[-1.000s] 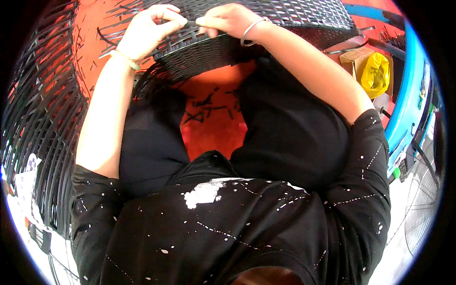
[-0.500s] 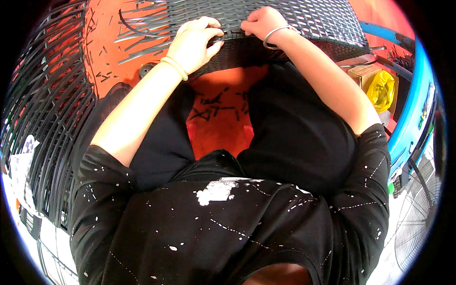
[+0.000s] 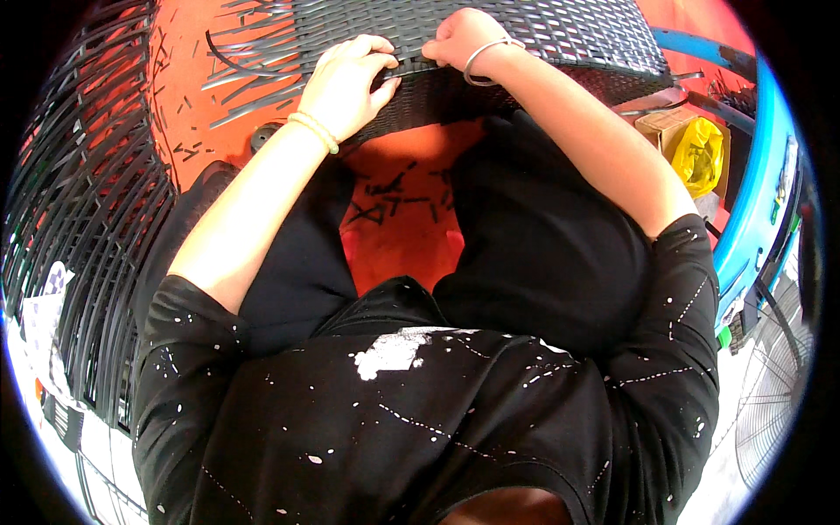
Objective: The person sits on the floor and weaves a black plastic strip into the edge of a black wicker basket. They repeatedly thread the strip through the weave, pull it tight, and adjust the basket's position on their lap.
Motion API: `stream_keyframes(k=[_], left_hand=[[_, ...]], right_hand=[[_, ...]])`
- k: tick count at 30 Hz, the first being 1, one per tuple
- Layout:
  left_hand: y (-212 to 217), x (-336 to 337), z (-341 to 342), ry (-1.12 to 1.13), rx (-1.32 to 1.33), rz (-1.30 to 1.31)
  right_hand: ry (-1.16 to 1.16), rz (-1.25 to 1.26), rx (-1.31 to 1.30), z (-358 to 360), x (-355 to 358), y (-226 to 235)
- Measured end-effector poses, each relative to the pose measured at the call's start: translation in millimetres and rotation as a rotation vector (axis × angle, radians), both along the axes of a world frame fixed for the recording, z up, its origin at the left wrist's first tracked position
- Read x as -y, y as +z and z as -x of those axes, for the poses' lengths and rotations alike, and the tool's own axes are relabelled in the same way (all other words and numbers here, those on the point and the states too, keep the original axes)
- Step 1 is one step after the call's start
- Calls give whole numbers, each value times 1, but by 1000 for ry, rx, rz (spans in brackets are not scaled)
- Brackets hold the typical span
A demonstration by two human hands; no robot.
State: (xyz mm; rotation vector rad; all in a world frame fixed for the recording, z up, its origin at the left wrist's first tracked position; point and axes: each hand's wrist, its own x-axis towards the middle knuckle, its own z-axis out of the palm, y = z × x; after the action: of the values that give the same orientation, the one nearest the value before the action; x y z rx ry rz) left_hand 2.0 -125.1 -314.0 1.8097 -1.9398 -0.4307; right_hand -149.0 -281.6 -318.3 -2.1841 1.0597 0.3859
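Note:
A black woven wicker piece [image 3: 560,39] lies across the far side of my knees, its weave bending over a front edge. My left hand [image 3: 350,83] rests on that edge, fingers bent over the top and thumb curled below, gripping the weave. A little to its right, my right hand [image 3: 468,42] is closed in a pinch on a black weaving strip at the same edge; its fingertips hide most of the strip. Loose strip ends [image 3: 249,74] stick out from the piece's left side.
A large bundle of black strips [image 3: 83,192] stands at my left. Cut strip scraps [image 3: 394,197] lie on the red floor between my legs. To the right are a cardboard box [image 3: 661,127], a yellow bag [image 3: 700,157], a blue frame [image 3: 759,201] and a fan [image 3: 770,402].
Both hands and the wicker piece appear slightly farther left, with much of the surroundings shifting too. The hands keep nearly the same hold on the edge.

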Motion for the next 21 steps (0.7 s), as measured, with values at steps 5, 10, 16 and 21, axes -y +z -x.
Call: stream_keyframes(k=[5, 10, 16, 21], left_hand=[[-2, -2, 1, 9, -7, -5], [-4, -2, 0, 5, -64, -5], [-6, 1, 3, 49, -144, -61], [-3, 11, 2, 55, -228, -177]], right_hand=[[-12, -122, -35, -5, 2, -1], [317, -223, 30, -3, 21, -10], [467, -290, 108, -9, 31, -22], [479, -133, 59, -10, 21, -17]])
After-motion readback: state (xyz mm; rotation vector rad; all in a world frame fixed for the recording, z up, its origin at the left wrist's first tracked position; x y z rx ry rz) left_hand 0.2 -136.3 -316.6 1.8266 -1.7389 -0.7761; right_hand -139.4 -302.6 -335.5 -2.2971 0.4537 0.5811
